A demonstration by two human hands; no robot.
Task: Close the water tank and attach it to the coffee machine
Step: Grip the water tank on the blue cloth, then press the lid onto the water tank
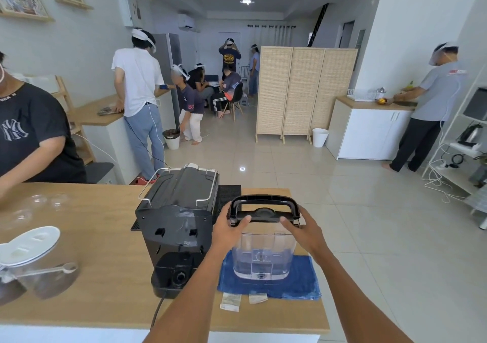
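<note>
Left hand (229, 228) and right hand (303, 230) clasped black plastic lid (264, 212) atop clear plastic water tank (264, 253), thumbs on front edge. Tank stood on blue cloth (303, 284) on wooden tabletop (105, 263), at 3 o'clock of black coffee machine (177, 221). Partly filled, likely heavy, sloshy; walls smooth, rigid. Best hold: raised handle (264, 200).

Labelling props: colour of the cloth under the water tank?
Blue cloth, clearest in the head view.

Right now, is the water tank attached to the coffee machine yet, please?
Not yet: the water tank stands on the blue cloth beside the coffee machine.
</note>
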